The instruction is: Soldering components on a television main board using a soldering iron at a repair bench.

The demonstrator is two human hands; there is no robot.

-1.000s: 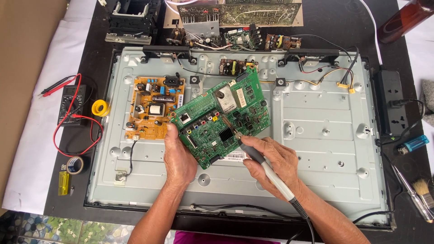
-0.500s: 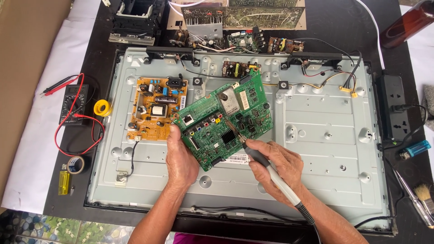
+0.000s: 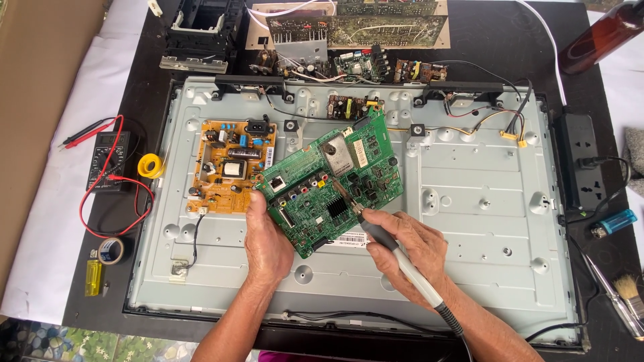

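Observation:
A green circuit board (image 3: 335,181) lies tilted on the grey metal back panel of a flat screen (image 3: 469,201). My left hand (image 3: 266,238) grips the board's lower left edge, thumb on top. My right hand (image 3: 406,251) holds a grey soldering iron (image 3: 389,245) like a pen. Its tip touches the middle of the green board, beside a black finned part. The iron's cable runs off toward the bottom right.
An orange power board (image 3: 231,164) is mounted left of the green one. A multimeter (image 3: 107,159) with red leads, a yellow solder spool (image 3: 151,165), tape roll (image 3: 111,250) lie at the left. A power strip (image 3: 580,161), blue lighter (image 3: 614,221), brush (image 3: 627,295) sit right. More boards (image 3: 355,30) lie behind.
Both hands stay in place on the board; the iron's tip has shifted only slightly. The camera view has moved a little.

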